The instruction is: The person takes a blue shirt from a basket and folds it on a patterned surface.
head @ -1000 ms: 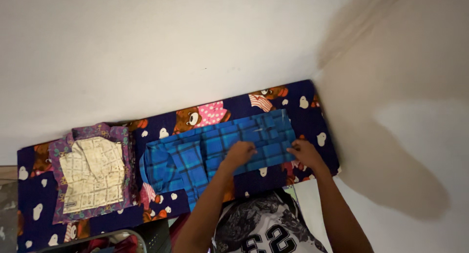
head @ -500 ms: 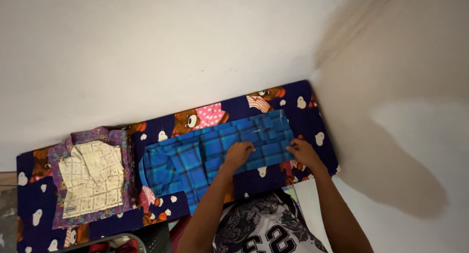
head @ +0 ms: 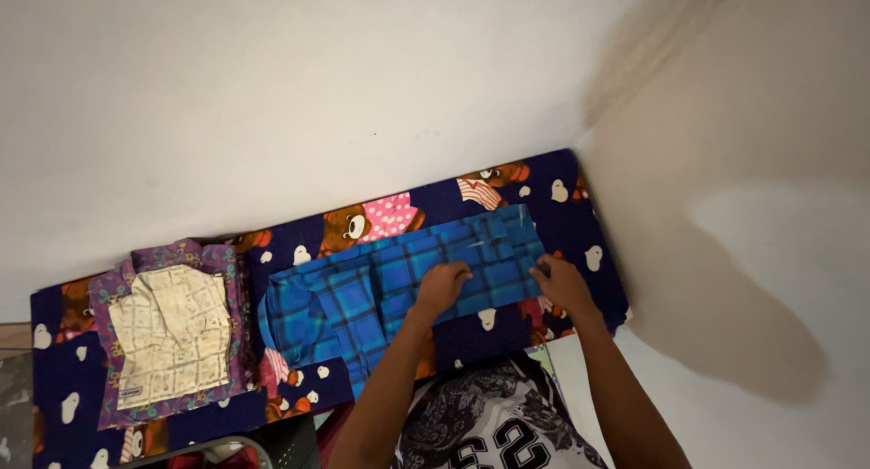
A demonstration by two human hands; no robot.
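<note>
A blue plaid shirt lies spread on a dark blue sheet printed with bears. My left hand presses flat on the middle of the shirt, fingers together. My right hand rests on the shirt's right end and pinches its edge. Left of the shirt lies a folded stack: a cream patterned garment on top of a purple patterned one.
The sheet-covered surface runs along a white wall and ends at a corner on the right. A dark basket rim with clothes shows at the bottom left. My printed shirt fills the bottom middle.
My right hand has slid a little left along the shirt's right end. The left hand has stayed in place. The view has shifted slightly.
</note>
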